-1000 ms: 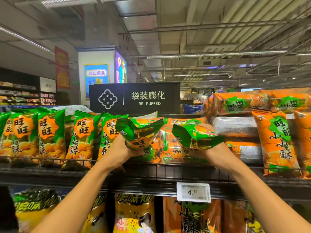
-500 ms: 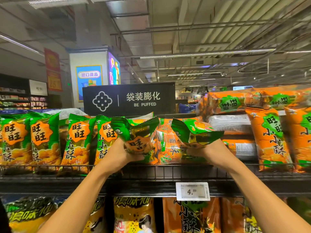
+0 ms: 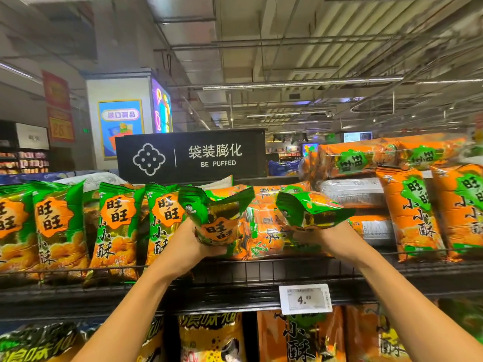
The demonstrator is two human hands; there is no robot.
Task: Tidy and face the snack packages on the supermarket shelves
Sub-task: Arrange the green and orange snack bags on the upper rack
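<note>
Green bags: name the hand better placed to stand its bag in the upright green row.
Left, likely. The left hand holds its green bag right beside the upright green row; the right hand is farther off.

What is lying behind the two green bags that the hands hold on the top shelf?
Behind the green bags, orange bags lie flat in a pile, tops toward the viewer. The green bags and both hands cover the pile's lower part.

Green and orange snack bags

Green bags [image 3: 115, 231] carry orange badges; orange bags [image 3: 415, 218] carry green badges; the sign [image 3: 190, 155] is black with white lettering.
</note>
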